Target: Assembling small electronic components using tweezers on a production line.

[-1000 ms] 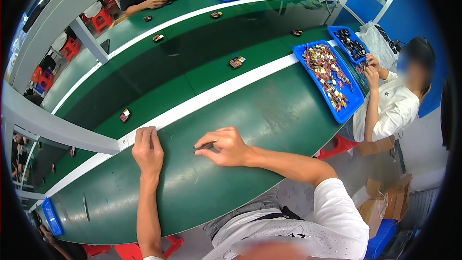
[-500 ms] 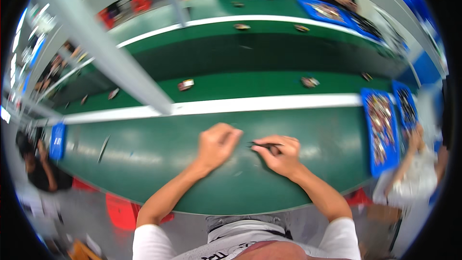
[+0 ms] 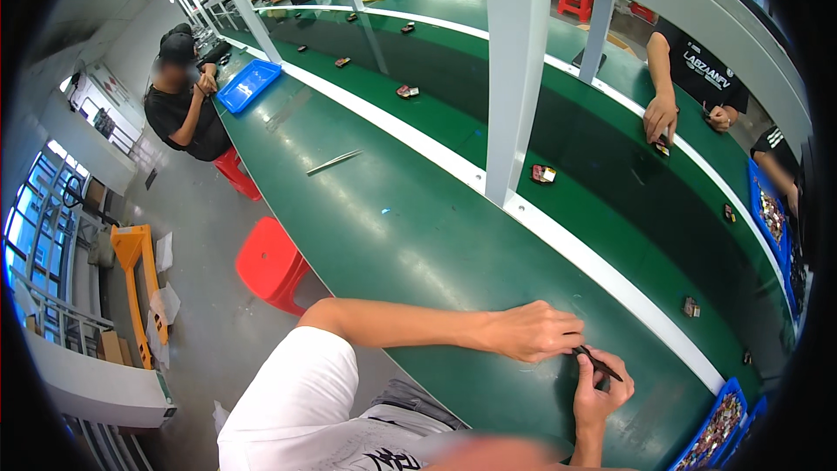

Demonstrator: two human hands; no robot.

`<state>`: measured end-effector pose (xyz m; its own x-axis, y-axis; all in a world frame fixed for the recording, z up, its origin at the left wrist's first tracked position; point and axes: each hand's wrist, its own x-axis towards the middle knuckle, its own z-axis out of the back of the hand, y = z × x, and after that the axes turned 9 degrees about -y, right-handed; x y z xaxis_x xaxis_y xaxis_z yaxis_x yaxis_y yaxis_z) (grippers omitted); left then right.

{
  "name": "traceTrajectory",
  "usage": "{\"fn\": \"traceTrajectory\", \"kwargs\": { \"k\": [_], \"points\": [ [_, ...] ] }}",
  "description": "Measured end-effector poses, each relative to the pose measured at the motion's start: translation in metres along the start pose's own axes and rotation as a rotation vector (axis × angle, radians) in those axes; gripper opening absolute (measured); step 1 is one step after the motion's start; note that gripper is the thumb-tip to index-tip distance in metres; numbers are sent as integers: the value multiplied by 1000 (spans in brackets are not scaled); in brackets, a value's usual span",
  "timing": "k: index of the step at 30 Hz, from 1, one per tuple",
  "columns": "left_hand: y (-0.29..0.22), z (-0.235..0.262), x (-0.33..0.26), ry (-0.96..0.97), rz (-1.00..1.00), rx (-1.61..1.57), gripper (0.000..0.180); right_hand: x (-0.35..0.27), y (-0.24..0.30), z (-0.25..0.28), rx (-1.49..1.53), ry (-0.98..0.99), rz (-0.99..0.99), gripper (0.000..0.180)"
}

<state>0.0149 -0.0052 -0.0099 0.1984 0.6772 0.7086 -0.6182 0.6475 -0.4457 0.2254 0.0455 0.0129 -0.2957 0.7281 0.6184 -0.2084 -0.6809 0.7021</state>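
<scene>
My left hand (image 3: 534,331) lies on the green table (image 3: 410,235), its fingertips touching the near end of a thin dark tool (image 3: 598,364). My right hand (image 3: 602,394) is closed around that tool, which looks like black tweezers, just above the table's near edge. Both hands meet at the tool. A blue tray (image 3: 719,427) of small mixed parts sits to the right of my right hand.
A white stripe (image 3: 602,262) runs along the table beside a darker conveyor belt (image 3: 663,209) carrying small parts. A grey post (image 3: 514,70) rises from the stripe. Metal tweezers (image 3: 334,161) lie further left. A red stool (image 3: 270,263) stands by the table. Other people sit around.
The view has swung far to the left, so the table now runs diagonally. My hands stay together on the dark tool, my left hand now touching it.
</scene>
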Motion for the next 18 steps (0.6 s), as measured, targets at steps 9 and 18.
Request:
{"fn": "traceTrajectory", "kwargs": {
  "k": [9,18],
  "points": [
    [2,-4,0,39,-12,-8,11,2,5,3,10,30,86,17],
    [-6,-4,9,38,-14,7,15,4,12,8,5,5,101,17]
  ]
}}
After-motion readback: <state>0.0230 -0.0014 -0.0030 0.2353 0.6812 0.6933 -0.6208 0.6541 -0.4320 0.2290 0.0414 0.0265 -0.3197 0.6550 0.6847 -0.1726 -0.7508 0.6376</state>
